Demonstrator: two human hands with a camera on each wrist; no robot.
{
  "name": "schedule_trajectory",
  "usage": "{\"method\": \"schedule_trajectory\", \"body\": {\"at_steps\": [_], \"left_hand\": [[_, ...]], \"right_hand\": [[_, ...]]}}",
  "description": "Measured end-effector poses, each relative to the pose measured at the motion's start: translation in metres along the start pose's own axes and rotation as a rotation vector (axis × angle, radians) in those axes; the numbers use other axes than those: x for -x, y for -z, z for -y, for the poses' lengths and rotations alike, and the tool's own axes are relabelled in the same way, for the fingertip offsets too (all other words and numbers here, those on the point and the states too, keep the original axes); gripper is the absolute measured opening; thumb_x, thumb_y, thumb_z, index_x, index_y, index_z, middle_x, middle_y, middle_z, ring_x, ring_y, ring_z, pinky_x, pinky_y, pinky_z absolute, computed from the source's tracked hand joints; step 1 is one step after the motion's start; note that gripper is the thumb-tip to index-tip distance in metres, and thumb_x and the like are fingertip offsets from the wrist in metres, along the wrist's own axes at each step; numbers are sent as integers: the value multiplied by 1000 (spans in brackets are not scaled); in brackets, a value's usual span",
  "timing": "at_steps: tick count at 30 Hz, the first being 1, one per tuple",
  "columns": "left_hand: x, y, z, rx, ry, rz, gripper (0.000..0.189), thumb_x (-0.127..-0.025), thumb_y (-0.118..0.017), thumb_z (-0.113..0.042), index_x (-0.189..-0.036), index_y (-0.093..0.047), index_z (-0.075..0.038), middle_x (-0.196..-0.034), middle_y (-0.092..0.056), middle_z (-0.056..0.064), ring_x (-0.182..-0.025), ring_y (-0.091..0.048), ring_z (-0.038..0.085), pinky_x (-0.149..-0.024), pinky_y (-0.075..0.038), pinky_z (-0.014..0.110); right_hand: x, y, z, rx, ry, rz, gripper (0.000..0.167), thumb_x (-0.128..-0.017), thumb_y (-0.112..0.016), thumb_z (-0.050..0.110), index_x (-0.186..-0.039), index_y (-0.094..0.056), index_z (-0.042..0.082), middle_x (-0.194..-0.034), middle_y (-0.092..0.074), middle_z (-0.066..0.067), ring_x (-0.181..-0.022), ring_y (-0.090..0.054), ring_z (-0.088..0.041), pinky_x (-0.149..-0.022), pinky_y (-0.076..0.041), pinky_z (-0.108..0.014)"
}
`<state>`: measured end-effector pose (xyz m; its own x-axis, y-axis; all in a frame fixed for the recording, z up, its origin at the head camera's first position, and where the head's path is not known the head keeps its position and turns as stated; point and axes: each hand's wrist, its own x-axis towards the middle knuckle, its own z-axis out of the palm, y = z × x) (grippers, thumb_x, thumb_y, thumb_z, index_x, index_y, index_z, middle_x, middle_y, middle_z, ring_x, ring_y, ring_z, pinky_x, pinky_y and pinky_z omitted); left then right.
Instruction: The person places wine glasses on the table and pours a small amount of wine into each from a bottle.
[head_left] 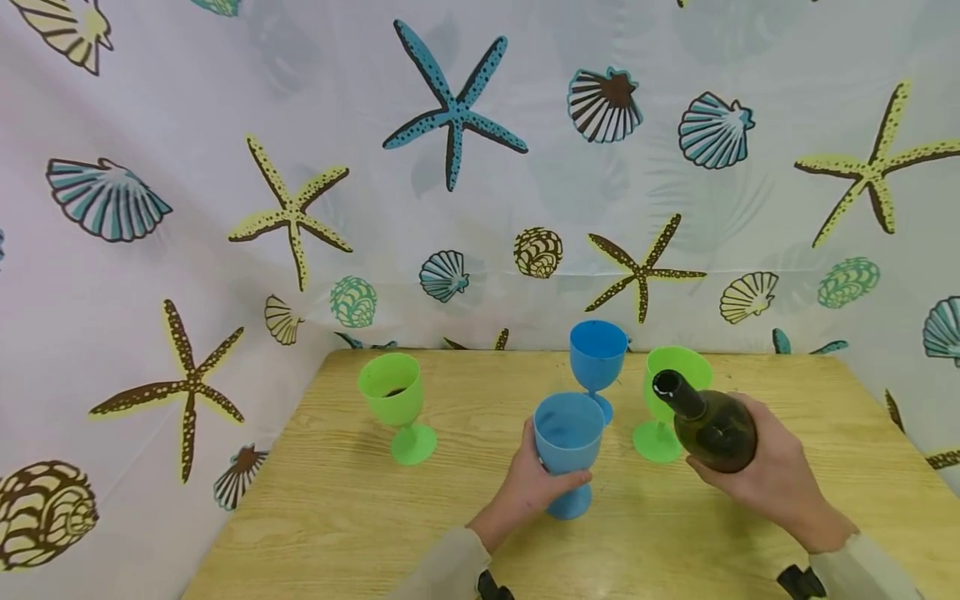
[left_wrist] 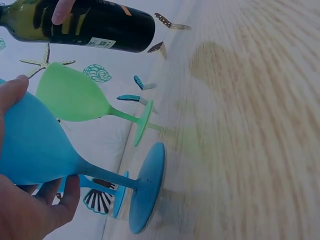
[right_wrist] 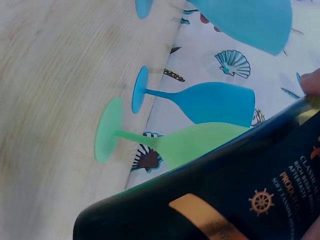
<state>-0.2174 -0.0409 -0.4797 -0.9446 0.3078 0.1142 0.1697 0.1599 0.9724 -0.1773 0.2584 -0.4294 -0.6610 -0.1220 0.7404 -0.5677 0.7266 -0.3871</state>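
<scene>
My left hand [head_left: 525,482] grips a blue plastic goblet [head_left: 567,457] round its bowl, thumb across the front. The goblet stands upright, its foot close over the tabletop. In the left wrist view, fingers [left_wrist: 70,197] curl under the bowl. My right hand [head_left: 780,471] holds a dark green wine bottle [head_left: 716,437] round its body, to the right of that goblet. The uncorked neck leans up and left, overlapping a green goblet [head_left: 656,437] behind it in the head view. Gold print and a ship's-wheel mark show on the bottle's label [right_wrist: 261,201].
A second blue goblet [head_left: 597,350] stands behind the held one, near the back edge. Far left stands another green goblet [head_left: 393,396] with something dark inside. All are on a light wooden table [head_left: 315,517], with a seashell-print curtain [head_left: 495,233] behind and at the sides.
</scene>
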Motion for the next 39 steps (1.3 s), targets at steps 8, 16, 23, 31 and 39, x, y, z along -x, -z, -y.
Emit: {"method": "schedule_trajectory", "body": {"at_steps": [8, 16, 23, 31, 39], "left_hand": [[-1, -1, -3, -2, -11, 10, 95, -77, -79, -21, -148, -15, -18, -137, -41, 10, -123, -44, 33, -95, -39, 58], [-2, -1, -2, 6, -19, 21, 94, -77, -78, -22, -147, -16, -16, -136, -42, 10, -122, -45, 32, -95, -39, 56], [-1, 1, 0, 21, -11, 30, 95, -77, -78, -25, -148, -15, -16, -136, -42, 10, -121, -45, 33, -94, -40, 56], [1, 1, 1, 37, 10, 34, 97, -78, -78, -28, -149, -13, -16, -137, -41, 11, -122, -45, 33, -95, -41, 53], [1, 2, 3, 35, 15, 32, 99, -78, -78, -30, -149, -11, -14, -137, -41, 11, -122, -45, 33, -95, -41, 52]], "right_hand": [[-12, 1, 2, 120, 223, 72, 83, -78, -56, 65, -121, -53, -6, -105, -61, -16, -93, -59, -31, -81, -46, -38], [-19, 1, -2, 218, 322, 124, 81, -81, -47, 65, -116, -53, -9, -100, -61, -21, -87, -60, -37, -69, -50, -51], [-22, 1, -3, 272, 352, 204, 77, -72, -71, 51, -117, -53, -9, -101, -60, -22, -87, -60, -38, -67, -49, -53], [-27, 3, 1, 377, 365, 260, 87, -45, -89, 24, -117, -52, -9, -102, -59, -22, -89, -59, -38, -71, -49, -54], [-31, 4, 3, 445, 419, 261, 90, -42, -92, 27, -116, -54, -10, -102, -59, -24, -90, -58, -39, -72, -48, -53]]}}
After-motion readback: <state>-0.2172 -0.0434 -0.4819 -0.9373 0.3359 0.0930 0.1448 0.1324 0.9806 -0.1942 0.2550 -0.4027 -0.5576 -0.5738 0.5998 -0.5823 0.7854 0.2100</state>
